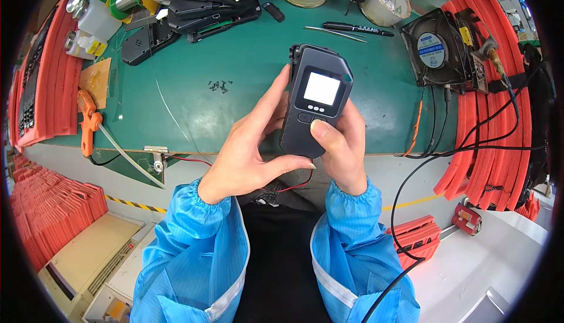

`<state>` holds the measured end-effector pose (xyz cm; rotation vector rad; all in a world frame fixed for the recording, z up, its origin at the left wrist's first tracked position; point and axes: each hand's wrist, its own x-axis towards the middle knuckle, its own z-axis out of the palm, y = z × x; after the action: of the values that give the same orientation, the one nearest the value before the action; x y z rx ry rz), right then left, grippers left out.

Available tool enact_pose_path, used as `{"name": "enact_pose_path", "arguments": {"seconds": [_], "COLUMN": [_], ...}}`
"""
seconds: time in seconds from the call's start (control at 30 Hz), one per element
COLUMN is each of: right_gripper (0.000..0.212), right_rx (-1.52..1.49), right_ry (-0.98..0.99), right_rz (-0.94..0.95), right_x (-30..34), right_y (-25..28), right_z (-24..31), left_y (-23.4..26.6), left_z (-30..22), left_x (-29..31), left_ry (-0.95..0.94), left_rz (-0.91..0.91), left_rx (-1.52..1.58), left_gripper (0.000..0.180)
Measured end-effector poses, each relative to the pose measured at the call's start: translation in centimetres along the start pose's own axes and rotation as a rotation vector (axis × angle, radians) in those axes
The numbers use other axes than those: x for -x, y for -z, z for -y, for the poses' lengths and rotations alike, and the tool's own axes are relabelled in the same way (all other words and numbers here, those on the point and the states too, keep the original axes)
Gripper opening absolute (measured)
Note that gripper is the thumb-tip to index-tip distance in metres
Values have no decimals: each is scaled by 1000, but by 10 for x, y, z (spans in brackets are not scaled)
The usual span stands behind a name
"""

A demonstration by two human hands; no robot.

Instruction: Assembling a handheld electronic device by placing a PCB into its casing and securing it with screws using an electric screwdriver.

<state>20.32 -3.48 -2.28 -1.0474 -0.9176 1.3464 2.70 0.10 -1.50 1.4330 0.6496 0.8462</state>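
Between my two hands is a black handheld electronic device with a lit white screen, held up over the near edge of the green bench mat. My left hand grips its left side and lower end, fingers partly hidden behind it. My right hand wraps the right side, its thumb on a button below the screen. A small pile of dark screws lies on the mat to the left. Beyond the device are tweezers and a black marker pen.
Black housings are stacked at the back left. An orange glue gun hangs at the left edge. A fan, a soldering iron and red foam trays with loose cables stand at the right. Tape rolls sit at the back.
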Motion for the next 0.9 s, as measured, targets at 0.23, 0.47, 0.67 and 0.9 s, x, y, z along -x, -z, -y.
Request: {"name": "enact_pose_path", "arguments": {"seconds": [0.23, 0.47, 0.67, 0.9], "right_gripper": [60, 55, 54, 40], "right_rx": [-23, 420, 721, 721], "right_ry": [20, 64, 155, -1], "right_rz": [52, 98, 337, 272], "right_x": [5, 26, 54, 72], "right_y": [-1, -19, -8, 5], "right_z": [4, 12, 17, 9], "left_y": [1, -8, -20, -30], "left_z": [2, -19, -32, -30], "left_x": [2, 17, 27, 35], "left_ry": [-58, 12, 93, -31], "left_rz": [5, -163, -239, -182], "left_rx": [32, -45, -213, -404], "left_gripper": [119, 114, 96, 84]}}
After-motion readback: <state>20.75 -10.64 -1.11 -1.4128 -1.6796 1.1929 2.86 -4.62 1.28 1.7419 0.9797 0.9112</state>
